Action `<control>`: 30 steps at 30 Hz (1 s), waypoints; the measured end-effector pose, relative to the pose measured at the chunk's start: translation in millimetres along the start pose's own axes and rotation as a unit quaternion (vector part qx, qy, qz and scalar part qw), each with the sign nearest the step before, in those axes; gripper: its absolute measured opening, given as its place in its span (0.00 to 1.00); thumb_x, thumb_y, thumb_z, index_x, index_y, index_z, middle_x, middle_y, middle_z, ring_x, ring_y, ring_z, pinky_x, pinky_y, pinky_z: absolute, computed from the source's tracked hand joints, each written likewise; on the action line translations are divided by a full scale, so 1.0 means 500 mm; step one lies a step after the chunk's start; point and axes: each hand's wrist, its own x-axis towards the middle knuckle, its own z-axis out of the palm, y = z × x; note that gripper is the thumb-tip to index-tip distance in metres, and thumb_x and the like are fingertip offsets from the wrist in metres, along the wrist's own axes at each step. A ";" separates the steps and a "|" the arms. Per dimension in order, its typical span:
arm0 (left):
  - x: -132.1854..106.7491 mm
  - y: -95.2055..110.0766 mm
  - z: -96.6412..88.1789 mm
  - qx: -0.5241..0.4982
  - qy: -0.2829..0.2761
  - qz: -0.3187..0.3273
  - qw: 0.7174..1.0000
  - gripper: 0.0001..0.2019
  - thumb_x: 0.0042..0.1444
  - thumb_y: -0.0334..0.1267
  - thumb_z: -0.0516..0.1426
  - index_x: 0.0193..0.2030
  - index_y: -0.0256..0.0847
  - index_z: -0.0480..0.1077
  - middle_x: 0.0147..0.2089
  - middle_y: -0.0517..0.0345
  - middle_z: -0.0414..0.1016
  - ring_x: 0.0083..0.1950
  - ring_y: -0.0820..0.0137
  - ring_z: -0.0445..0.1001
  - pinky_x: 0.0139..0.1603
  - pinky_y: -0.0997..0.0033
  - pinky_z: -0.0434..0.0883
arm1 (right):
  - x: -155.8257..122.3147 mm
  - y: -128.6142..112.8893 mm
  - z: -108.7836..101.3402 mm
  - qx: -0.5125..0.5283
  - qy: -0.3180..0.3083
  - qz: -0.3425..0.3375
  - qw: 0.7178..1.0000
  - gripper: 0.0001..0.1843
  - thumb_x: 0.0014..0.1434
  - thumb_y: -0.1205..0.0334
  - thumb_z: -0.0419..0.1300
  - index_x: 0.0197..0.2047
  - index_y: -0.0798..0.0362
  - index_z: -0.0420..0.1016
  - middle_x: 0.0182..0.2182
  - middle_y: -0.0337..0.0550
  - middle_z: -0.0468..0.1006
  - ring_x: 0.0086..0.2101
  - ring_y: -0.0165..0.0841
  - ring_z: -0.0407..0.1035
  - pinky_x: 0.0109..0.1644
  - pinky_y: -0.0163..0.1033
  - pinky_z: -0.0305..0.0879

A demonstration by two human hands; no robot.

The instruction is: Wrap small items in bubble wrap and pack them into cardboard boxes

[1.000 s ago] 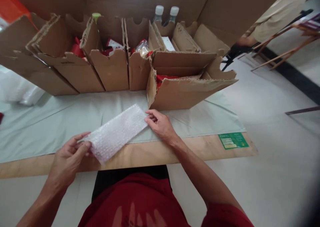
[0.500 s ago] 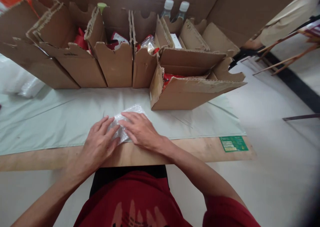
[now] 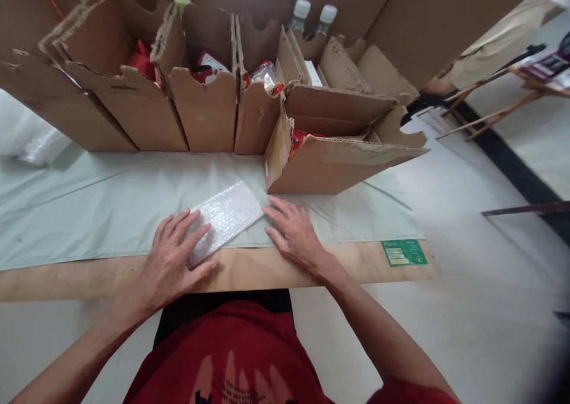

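A folded piece of white bubble wrap lies flat on the pale green cloth near the table's front edge. My left hand rests on its near left end, palm down with fingers spread. Just off the wrap's right end, my right hand lies flat on the cloth, fingers stretched out. Neither hand grips anything.
A row of open cardboard boxes with red packets stands behind the cloth; one box juts forward close to my right hand. Two capped bottles stand at the back. A green label sits on the wooden table edge. Plastic sheeting lies far left.
The long bubble wrap strip was folded in half under both hands; then the hands slid apart, the right one off to the right, leaving the shorter folded piece flat.
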 end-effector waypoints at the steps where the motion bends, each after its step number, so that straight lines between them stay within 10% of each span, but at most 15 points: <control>1: -0.003 0.005 0.000 0.007 0.001 0.001 1.000 0.25 0.65 0.51 0.61 0.65 0.43 0.70 0.72 0.38 0.69 0.74 0.42 0.65 0.75 0.35 0.59 | 0.012 -0.004 0.004 0.001 -0.005 -0.013 1.000 0.23 0.70 0.66 0.58 0.65 0.46 0.75 0.70 0.53 0.70 0.67 0.51 0.66 0.64 0.60 0.67; 12: -0.002 0.010 -0.044 -0.012 0.056 -0.038 0.998 0.14 0.66 0.43 0.59 0.56 0.45 0.76 0.63 0.44 0.79 0.67 0.48 0.76 0.73 0.35 0.63 | 0.059 -0.065 -0.044 0.121 0.140 -0.028 0.982 0.16 0.77 0.61 0.49 0.47 0.47 0.78 0.47 0.44 0.86 0.48 0.38 0.78 0.53 0.47 0.70; 21: 0.039 0.022 -0.211 -0.185 0.132 -0.315 0.921 0.10 0.59 0.51 0.64 0.37 0.49 0.82 0.39 0.61 0.85 0.42 0.63 0.81 0.47 0.61 0.76 | 0.109 -0.128 -0.120 0.071 0.288 -0.102 0.949 0.12 0.76 0.61 0.54 0.49 0.50 0.80 0.40 0.42 0.85 0.39 0.34 0.77 0.46 0.41 0.71; 24: 0.087 -0.036 -0.189 -0.177 0.119 -0.304 0.928 0.10 0.60 0.48 0.61 0.38 0.47 0.80 0.39 0.60 0.83 0.44 0.63 0.81 0.51 0.58 0.76 | 0.180 -0.112 -0.088 0.032 0.253 -0.094 0.962 0.14 0.76 0.62 0.52 0.51 0.51 0.80 0.42 0.45 0.85 0.41 0.36 0.77 0.50 0.44 0.72; 30: 0.097 -0.116 -0.106 -0.067 0.082 -0.324 0.940 0.37 0.60 0.49 0.61 0.72 0.30 0.63 0.61 0.35 0.77 0.60 0.49 0.76 0.61 0.43 0.74 | 0.201 -0.079 -0.022 -0.028 0.161 -0.036 0.986 0.24 0.73 0.63 0.56 0.69 0.56 0.68 0.68 0.56 0.71 0.67 0.47 0.64 0.70 0.56 0.65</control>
